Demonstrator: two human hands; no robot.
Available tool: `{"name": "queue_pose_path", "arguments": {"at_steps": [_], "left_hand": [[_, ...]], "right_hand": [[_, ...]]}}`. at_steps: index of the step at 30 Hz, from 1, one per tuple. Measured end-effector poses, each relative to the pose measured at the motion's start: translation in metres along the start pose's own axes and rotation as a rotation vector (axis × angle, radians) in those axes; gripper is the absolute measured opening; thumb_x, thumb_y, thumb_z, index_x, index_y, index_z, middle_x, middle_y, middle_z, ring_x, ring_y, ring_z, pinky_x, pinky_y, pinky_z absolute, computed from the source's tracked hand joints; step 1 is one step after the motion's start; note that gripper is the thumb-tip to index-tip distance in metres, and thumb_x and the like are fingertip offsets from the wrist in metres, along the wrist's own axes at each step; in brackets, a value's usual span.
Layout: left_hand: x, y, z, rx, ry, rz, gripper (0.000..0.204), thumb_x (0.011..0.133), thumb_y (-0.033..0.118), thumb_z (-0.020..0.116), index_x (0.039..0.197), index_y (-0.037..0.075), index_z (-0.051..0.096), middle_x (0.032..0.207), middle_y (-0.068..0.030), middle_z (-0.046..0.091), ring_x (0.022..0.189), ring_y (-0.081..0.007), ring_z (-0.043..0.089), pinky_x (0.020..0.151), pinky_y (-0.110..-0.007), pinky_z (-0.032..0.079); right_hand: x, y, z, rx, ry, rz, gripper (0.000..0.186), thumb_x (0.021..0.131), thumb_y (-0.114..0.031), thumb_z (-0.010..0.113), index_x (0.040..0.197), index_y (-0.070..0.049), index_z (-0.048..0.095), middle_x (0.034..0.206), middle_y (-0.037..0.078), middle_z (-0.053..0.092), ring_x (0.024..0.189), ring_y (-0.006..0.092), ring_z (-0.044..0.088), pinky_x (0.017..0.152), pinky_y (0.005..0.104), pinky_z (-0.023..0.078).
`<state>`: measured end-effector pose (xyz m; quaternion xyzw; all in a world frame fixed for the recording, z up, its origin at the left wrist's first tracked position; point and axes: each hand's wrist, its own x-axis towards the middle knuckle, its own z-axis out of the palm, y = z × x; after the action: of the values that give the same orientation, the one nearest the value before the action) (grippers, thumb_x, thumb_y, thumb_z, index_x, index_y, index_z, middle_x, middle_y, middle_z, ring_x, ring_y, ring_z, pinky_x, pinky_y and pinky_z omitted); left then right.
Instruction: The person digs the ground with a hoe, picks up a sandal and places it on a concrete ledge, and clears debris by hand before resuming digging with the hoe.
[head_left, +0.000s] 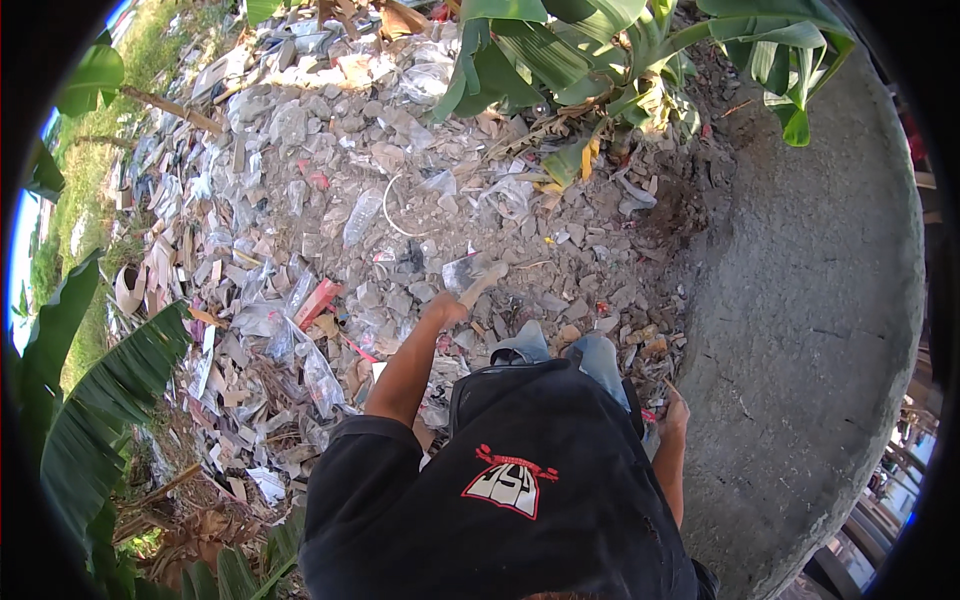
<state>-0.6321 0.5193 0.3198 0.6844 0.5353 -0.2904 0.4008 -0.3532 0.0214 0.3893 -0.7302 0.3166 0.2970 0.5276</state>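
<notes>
My left hand is wrapped round the pale wooden handle of a hoe. Its flat grey blade points leftward over the rubble. My right hand is closed beside the grey concrete wall; a thin brownish tip shows above its fingers, and I cannot make out what it holds. A small red scrap shows just left of that hand. My knees, in light blue jeans, are between the two hands.
Broken stone, plastic and paper litter cover the ground, with a clear plastic bottle, a white cord loop and a red packet. Banana leaves hang at the top and more leaves stand at left. The concrete curves along the right.
</notes>
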Motion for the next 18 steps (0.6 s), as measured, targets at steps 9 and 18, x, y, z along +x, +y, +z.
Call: {"name": "queue_pose_path", "arguments": {"at_steps": [9,18], "left_hand": [[-0.017,0.001,0.000,-0.065,0.000,-0.009,0.049,0.054,0.025,0.074,0.090,-0.008,0.068,0.090,-0.0233,0.067,0.084,-0.0321,0.067,0.072,-0.038,0.053],[-0.031,0.006,-0.003,-0.060,0.002,0.002,0.047,0.062,0.021,0.065,0.098,-0.009,0.065,0.102,-0.0279,0.064,0.099,-0.0358,0.064,0.081,-0.040,0.051]], "right_hand": [[-0.009,0.016,0.029,-0.149,0.006,0.070,0.018,0.085,-0.019,0.058,0.071,-0.010,0.051,0.056,0.000,0.044,0.042,0.0125,0.042,0.038,0.0269,0.034],[-0.001,0.007,0.025,-0.204,-0.057,0.062,0.018,0.085,-0.019,0.057,0.069,-0.012,0.051,0.055,-0.001,0.043,0.043,0.0118,0.042,0.038,0.0263,0.033]]}}
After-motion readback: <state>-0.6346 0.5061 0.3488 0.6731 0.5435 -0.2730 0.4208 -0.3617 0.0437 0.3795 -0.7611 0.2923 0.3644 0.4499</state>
